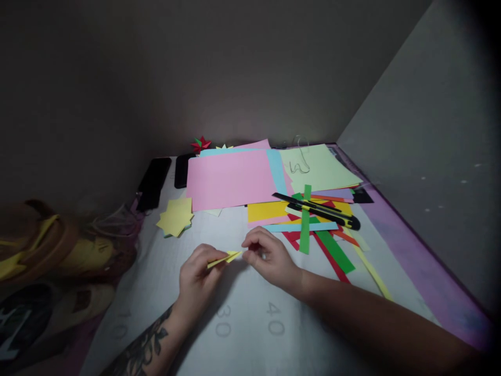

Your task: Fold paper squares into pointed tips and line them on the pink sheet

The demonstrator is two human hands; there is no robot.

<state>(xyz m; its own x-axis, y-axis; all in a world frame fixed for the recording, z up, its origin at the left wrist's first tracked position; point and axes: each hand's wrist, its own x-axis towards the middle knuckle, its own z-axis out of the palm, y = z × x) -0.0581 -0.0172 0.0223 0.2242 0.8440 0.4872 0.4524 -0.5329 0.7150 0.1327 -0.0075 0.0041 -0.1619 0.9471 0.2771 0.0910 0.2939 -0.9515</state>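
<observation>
Low in the middle of the view, my left hand (201,271) pinches a small folded yellow paper (223,259) between thumb and fingers. The paper's pointed end faces right. My right hand (272,261) is just beyond that tip, its thumb and forefinger curled near each other with a gap between them, and no object shows in it. Behind and left of my hands lies a stack of yellow paper squares (176,216), fanned like a star. A black and yellow cutter (329,213) rests on coloured paper strips (334,250) to the right.
Pink sheets (230,180), a blue sheet (276,172) and pale green sheets (321,169) lie at the back. A red and green paper star (201,144) and a dark phone (154,176) are near the wall. Bags (58,261) stand at the left edge.
</observation>
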